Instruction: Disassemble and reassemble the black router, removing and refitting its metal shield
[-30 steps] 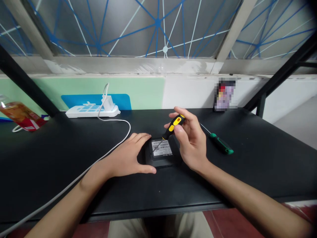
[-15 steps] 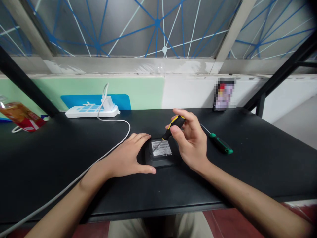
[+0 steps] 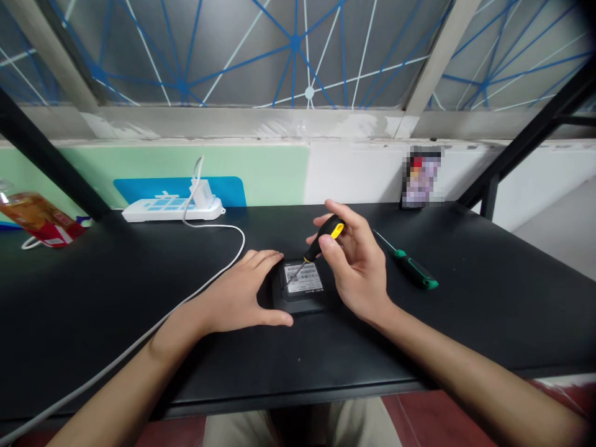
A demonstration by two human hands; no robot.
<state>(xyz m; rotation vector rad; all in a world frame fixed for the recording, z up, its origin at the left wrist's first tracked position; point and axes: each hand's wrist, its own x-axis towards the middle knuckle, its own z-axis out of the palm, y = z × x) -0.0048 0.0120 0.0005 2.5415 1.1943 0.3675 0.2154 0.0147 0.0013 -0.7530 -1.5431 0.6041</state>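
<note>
My right hand is closed round the handle of a black and yellow screwdriver. The thin shaft slants down to the left, and its tip meets the left part of a flat black device with a white printed label. Whether the tip sits in a screw is too small to tell. Along the device's left side, my left hand braces it, fingers at the far left corner and thumb near the front edge. A second screwdriver, green and black, lies on the table right of my right hand.
A white power strip with a plugged-in charger stands at the back left. Its white cable runs forward beside my left arm. A drink bottle is far left; a phone-like object, blurred out, leans against the back wall.
The screwdriver handle has turned in my right fingers, so its yellow part shows differently. My right hand has shifted slightly left. My left hand and the device stay in place.
</note>
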